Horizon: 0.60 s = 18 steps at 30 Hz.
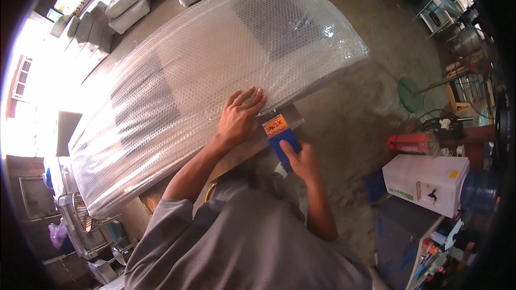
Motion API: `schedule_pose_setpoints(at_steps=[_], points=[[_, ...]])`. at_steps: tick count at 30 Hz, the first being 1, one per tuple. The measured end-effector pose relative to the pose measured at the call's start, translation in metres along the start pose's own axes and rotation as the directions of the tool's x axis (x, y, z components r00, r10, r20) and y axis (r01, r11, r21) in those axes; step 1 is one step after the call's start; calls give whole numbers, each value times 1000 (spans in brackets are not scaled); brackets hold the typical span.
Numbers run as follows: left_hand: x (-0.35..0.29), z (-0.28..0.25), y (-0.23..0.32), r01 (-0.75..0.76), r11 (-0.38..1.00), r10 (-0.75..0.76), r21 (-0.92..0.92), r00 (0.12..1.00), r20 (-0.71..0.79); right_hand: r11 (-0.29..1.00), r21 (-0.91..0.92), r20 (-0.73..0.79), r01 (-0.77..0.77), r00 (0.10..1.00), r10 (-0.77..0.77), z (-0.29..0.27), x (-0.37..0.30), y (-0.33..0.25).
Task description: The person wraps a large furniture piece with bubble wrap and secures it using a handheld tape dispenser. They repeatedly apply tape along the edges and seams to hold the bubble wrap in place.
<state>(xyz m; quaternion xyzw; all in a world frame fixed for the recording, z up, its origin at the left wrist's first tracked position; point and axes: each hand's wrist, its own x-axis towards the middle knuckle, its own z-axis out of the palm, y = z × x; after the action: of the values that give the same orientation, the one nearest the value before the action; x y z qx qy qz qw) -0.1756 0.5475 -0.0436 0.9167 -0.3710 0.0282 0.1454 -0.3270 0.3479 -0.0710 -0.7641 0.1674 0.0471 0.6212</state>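
Note:
A large flat panel wrapped in clear bubble wrap (pixel 215 48) lies slantwise in front of me, with darker patches showing through the film. My left hand (pixel 240 116) rests on its near edge, fingers stretched out over the wrap and gripping nothing. Just to the right, my right hand (pixel 302 159) is closed round a flat blue object with an orange label (pixel 283 142). Its far end meets the wrap's near edge beside my left hand. I cannot make out its exact kind. A brownish strip (pixel 293 114) shows beside that end.
Wrapped bundles (pixel 129 2) stand at the far left. On the right are a white water dispenser (pixel 424 182) with a blue bottle (pixel 478 192), a red cylinder (pixel 413 143) and a standing fan (pixel 411 95). Metal racks (pixel 80 220) stand at the lower left. Concrete floor (pixel 371 113) lies between.

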Motion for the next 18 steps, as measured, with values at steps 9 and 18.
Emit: schedule_pose_setpoints(at_steps=[9,18], points=[[0,-11,-6,-155,984,145,83,982,120,959,230,64,165,981,-184,33,66,73],[-5,15,-9,-615,615,446,494,788,425,989,-137,228,-47,971,77,11,70,92]])
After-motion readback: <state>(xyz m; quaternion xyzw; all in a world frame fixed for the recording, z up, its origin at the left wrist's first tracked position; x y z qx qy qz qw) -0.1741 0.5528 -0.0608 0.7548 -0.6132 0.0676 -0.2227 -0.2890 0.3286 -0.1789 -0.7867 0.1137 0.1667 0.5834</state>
